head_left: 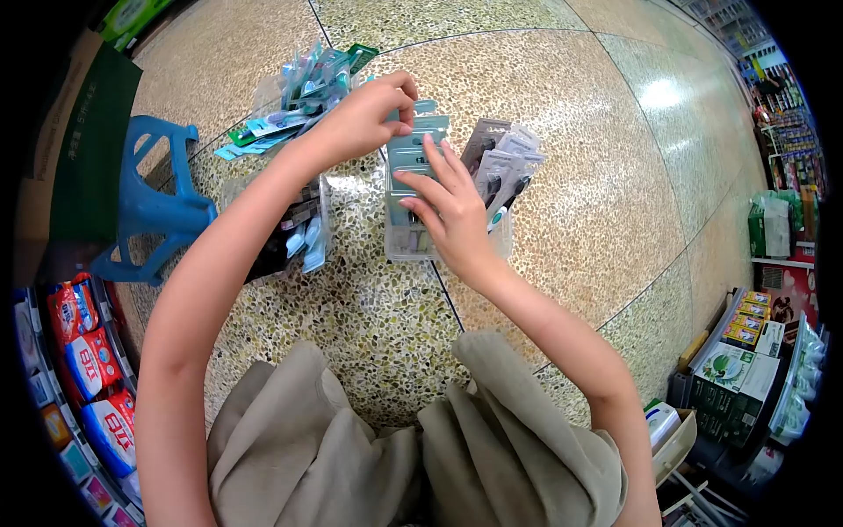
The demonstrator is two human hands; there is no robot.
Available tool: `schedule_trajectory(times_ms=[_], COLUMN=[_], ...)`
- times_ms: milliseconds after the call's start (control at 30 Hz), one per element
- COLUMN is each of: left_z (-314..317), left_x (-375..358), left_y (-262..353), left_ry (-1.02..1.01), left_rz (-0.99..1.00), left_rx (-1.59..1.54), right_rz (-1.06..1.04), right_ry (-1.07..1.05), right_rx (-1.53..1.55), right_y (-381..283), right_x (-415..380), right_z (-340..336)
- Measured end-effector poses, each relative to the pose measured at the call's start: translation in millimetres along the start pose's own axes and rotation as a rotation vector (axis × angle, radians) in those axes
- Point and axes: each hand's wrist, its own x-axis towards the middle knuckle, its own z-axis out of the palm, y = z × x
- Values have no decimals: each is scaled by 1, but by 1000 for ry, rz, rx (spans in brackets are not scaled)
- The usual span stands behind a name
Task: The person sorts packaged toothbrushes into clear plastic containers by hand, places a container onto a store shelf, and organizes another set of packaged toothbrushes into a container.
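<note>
On the speckled floor (369, 316), a row of teal packs (407, 158) at a clear bin (409, 253).
They overlap, probably so each edge stays reachable. The right hand (458, 215) spreads over them, its grip open, seemingly to steady the row. The left hand (371, 116) curls at the far end; whether its grip pinches a pack, I cannot tell. Grey packs (505, 169) lean together alongside.

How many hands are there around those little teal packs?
2: the left hand at the far end of the teal blister packs, and the right hand nearer, its fingers spread over them. No other hands show.
</note>
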Motion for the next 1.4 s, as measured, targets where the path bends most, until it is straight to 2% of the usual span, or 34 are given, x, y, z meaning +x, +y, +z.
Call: schedule_trajectory(times_ms=[133,233,433,633,700,733,833,933,967,1067,1167,1400], left_z=[-5,2,4,-2,-6,-3,15,31,26,41,56,52], left_x=[0,2,-1,-5,-3,-4,-9,-12,-15,-18,-22,-15], left_y=[1,-6,-14,-15,-15,-14,-7,25,47,39,23,40], left_ry=[-10,-5,-25,41,19,77,241,396,321,272,146,153], left_rz=[1,-35,-90,-8,-21,-41,-158,-732,-847,-1005,-839,-804], left_rx=[6,35,26,27,16,15,24,-573,-797,-1097,-1162,-1261], right_rz=[-38,22,-30,-41,-7,9,298,470,529,678,738,717], right_ry=[3,9,-110,-15,-12,-10,26,15,15,8,-23,-87], right_rx=[98,121,5,99,162,192,557,722,777,954,1198,1161], right_y=[5,6,12,9,8,8,4,3,3,8,18,20], right_x=[1,7,11,6,4,3,2,7,10,21,30,26], right_z=[5,11,6,-5,-1,0,7,9,8,9,17,30])
